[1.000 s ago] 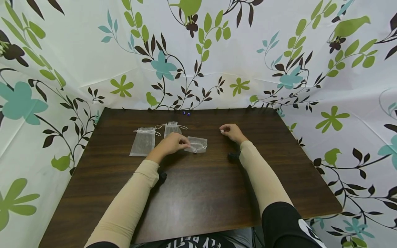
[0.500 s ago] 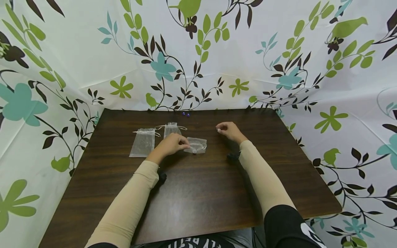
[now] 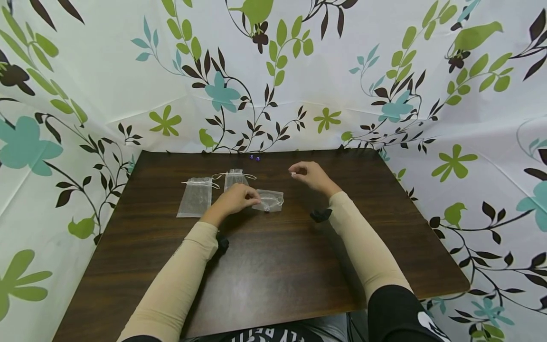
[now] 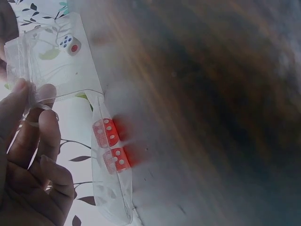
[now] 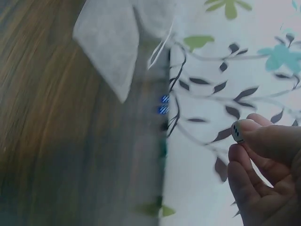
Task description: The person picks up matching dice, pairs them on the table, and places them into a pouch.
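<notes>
My left hand pinches the gathered end of a sheer white drawstring bag between thumb and fingers. In the left wrist view, a white die shows through that bag. Just behind it, two red dice show inside another sheer bag. Over the right half of the table, my right hand pinches a small white die between thumb and fingertips, apart from the bags.
Two more sheer bags lie left on the dark wooden table: one flat bag and one bag partly behind my left hand. Two blue dice sit at the far edge, before a patterned cloth.
My right hand has moved left and a little farther back, carrying the white die. My left hand stays at the bag.
</notes>
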Tool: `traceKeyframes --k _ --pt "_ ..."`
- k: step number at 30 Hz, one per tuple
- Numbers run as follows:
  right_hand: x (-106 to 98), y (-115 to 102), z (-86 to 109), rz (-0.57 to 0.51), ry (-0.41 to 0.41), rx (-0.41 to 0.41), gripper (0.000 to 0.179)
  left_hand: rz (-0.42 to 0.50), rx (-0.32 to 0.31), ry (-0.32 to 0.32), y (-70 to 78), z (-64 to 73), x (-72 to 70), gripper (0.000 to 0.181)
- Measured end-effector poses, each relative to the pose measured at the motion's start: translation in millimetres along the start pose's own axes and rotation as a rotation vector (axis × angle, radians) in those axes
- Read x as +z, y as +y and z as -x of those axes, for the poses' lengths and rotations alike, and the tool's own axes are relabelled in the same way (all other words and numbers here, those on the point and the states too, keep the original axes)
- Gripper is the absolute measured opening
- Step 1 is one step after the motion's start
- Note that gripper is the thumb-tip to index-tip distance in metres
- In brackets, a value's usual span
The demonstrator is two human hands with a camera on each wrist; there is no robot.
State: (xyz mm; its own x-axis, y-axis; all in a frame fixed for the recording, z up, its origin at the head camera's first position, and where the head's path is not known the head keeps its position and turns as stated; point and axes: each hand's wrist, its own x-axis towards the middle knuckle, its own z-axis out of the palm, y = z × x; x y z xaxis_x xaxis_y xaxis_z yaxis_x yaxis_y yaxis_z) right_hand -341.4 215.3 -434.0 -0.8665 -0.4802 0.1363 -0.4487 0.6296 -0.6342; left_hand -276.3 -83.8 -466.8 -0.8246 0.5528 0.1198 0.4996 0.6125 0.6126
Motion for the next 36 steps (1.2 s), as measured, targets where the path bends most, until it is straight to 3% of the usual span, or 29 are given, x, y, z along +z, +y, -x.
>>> traceKeyframes --k 10,20,28,36 --pt "0.9 -45.7 5.1 0.010 -0.050 -0.162 0.023 0.012 0.010 0.004 -1.9 -1.0 0.1 0.012" --pt "12.8 -68.7 6.0 0.093 -0.130 -0.296 0.021 0.011 -0.003 -0.006 -0.8 -1.0 0.5 0.014" --pt "22.7 -71.3 7.0 0.110 -0.182 -0.295 0.023 -0.001 0.007 -0.004 -3.1 -2.8 1.6 0.013" --pt "23.2 -66.3 8.0 0.102 -0.178 -0.278 0.024 0.000 -0.003 0.005 -5.5 -2.2 1.5 0.011"
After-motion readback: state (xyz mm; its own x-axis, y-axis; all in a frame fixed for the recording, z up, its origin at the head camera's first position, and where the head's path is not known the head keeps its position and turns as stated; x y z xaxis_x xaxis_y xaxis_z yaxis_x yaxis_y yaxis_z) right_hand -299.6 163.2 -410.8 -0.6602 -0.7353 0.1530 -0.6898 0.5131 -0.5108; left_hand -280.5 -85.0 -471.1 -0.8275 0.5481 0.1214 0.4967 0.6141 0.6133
